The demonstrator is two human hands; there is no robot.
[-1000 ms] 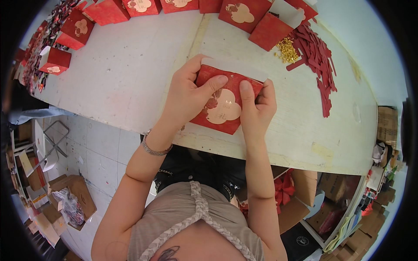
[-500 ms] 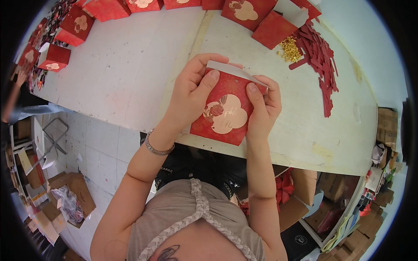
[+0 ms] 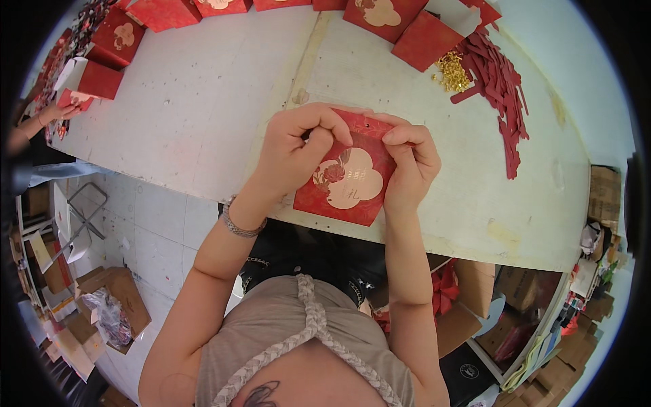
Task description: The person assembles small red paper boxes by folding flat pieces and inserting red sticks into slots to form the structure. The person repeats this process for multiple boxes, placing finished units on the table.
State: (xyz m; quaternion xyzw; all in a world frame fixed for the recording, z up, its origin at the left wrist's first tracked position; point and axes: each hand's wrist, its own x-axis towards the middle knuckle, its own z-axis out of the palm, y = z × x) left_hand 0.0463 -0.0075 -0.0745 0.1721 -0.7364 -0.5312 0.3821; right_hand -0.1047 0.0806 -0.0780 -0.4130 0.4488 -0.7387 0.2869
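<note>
Between my hands is a red paper gift box (image 3: 346,193), flattish, with a pale pink flower-shaped panel and a flower print on its front. Its top flap (image 3: 367,125) is bent over toward me, showing red paper with a small dark hole. My left hand (image 3: 293,146) is closed on the upper left corner, fingertips curled over the flap. At the upper right corner, my right hand (image 3: 412,163) pinches the flap's edge between thumb and fingers. The box's lower end lies over the table's near edge.
On the pale table (image 3: 203,102), several red boxes (image 3: 383,20) line the far side. A pile of dark red strips (image 3: 498,91) lies at right beside small gold fasteners (image 3: 453,72). Another person's hand (image 3: 57,114) touches a red box at far left. Cartons (image 3: 115,298) stand below.
The box's top flap has folded over, hiding its white inside. My left fingers have curled over it. At far left, another person's hand has come in to a red box.
</note>
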